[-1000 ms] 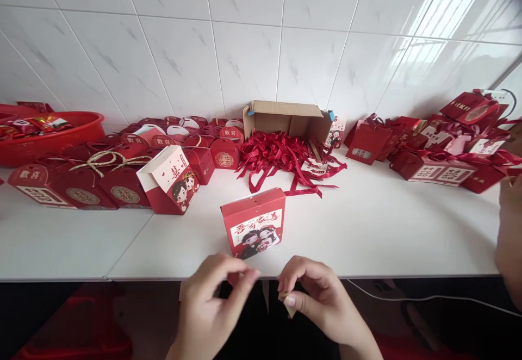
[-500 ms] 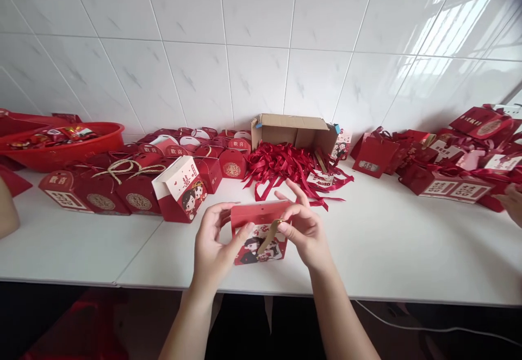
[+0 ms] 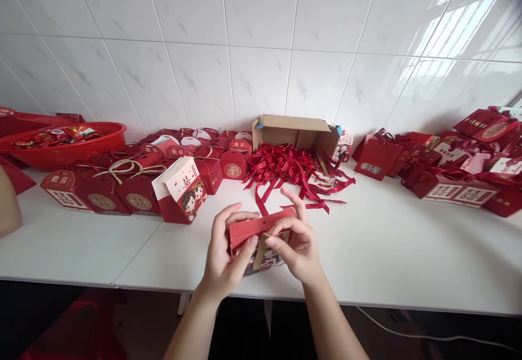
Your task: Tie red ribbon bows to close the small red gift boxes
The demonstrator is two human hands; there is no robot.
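Observation:
Close to the table's front edge, a red gift box (image 3: 244, 231) with a cartoon couple printed on its front is between my two hands. My left hand (image 3: 228, 246) grips its left side, thumb on the front and fingers behind. A gold ribbon (image 3: 259, 254) hangs down across the printed face. My right hand (image 3: 296, 243) pinches the upper end of that ribbon between thumb and index finger, near a small hole in the box's top flap; the other fingers are raised. My fingers hide part of the box front.
Red ribbons (image 3: 281, 167) spill from a cardboard carton (image 3: 296, 123) by the tiled wall. Finished-looking red boxes (image 3: 138, 199) and a white-topped box (image 3: 179, 191) stand left. A red basin (image 3: 101, 142) holds wrapped sweets. More boxes (image 3: 452, 186) are piled right. A person's arm (image 3: 8, 202) shows far left.
The box has come slightly nearer and tilted. My right hand has moved left and down with the ribbon's end, towards the flap's hole. A person's hand at far right has left view.

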